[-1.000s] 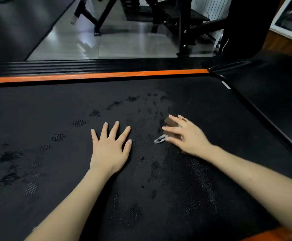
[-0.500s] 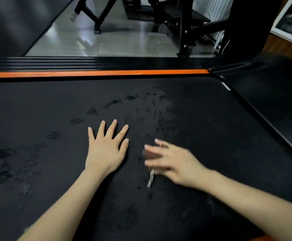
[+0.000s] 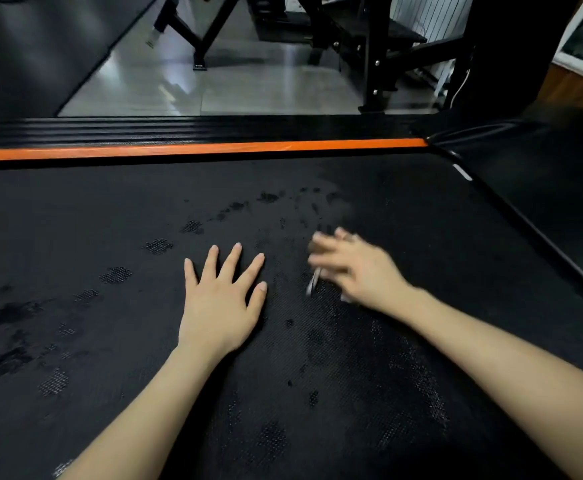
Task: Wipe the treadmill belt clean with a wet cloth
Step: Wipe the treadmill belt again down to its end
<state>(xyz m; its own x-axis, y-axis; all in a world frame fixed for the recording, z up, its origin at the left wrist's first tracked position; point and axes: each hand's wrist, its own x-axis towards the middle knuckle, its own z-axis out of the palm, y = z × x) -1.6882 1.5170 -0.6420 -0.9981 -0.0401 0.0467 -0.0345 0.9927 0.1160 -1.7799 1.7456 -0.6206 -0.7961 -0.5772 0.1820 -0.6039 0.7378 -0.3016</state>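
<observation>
The black textured treadmill belt (image 3: pixel 110 220) fills the view, with damp dark patches and streaks across its middle. My left hand (image 3: pixel 220 299) lies flat on the belt, fingers spread and straight. To its right, my right hand (image 3: pixel 356 268) is blurred and presses a small dark cloth (image 3: pixel 316 249) against the belt. Only the cloth's edge shows under the fingers, and a pale tag (image 3: pixel 312 282) sticks out beside the thumb.
An orange stripe (image 3: pixel 196 148) and a ribbed black side rail (image 3: pixel 179 129) border the belt's far side. A black motor cover (image 3: pixel 543 188) rises at the right. Beyond lie a shiny grey floor (image 3: pixel 214 81) and black gym machine frames (image 3: pixel 376 46).
My right hand slid the cloth toward me, then pushed it away again to about where it began. My left hand stayed flat in place.
</observation>
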